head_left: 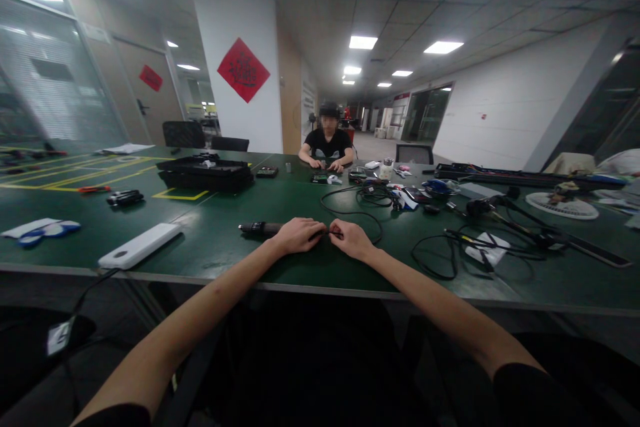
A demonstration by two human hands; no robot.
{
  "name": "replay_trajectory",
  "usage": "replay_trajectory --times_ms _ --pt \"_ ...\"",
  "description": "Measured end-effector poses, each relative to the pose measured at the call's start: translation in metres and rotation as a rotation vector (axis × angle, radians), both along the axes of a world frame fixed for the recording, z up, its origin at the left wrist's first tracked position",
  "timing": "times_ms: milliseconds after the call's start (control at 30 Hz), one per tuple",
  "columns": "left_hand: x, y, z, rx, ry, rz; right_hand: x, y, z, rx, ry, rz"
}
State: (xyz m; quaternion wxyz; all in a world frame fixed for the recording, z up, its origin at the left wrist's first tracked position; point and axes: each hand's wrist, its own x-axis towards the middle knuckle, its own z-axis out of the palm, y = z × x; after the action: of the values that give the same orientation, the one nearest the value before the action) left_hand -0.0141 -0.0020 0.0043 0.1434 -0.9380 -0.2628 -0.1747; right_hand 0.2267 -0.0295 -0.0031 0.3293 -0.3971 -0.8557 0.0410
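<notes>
A dark cylindrical electric screwdriver (263,229) lies on the green table near its front edge, its narrow tip pointing left. My left hand (300,235) is closed around the rear part of it, so that end is mostly hidden. Just to the right, my right hand (350,239) pinches a thin black cable at the screwdriver's rear end. Whether the cable is joined to the screwdriver there I cannot tell. A black cable loop (367,215) runs behind my right hand toward the middle of the table.
A white power strip (143,245) lies at the left front, with a black tray (205,173) behind it. Tangled cables (453,257) and a white round fan guard (563,205) occupy the right side. Across the table sits a person (329,142), hands on small parts.
</notes>
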Motion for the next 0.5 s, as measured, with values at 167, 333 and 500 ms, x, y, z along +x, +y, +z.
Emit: replay_trajectory --times_ms 167,333,500 --pt "0.0012 0.0 0.0005 0.0 -0.015 0.03 0.0006 -0.0007 0.0006 0.0 -0.003 -0.006" --pt "0.0031 -0.0024 0.0023 0.014 -0.003 0.013 0.0012 -0.0005 0.0008 0.003 -0.008 -0.005" --pt "0.0038 -0.0023 0.0023 0.006 -0.015 0.053 0.0012 0.0006 0.0001 0.005 -0.012 -0.003"
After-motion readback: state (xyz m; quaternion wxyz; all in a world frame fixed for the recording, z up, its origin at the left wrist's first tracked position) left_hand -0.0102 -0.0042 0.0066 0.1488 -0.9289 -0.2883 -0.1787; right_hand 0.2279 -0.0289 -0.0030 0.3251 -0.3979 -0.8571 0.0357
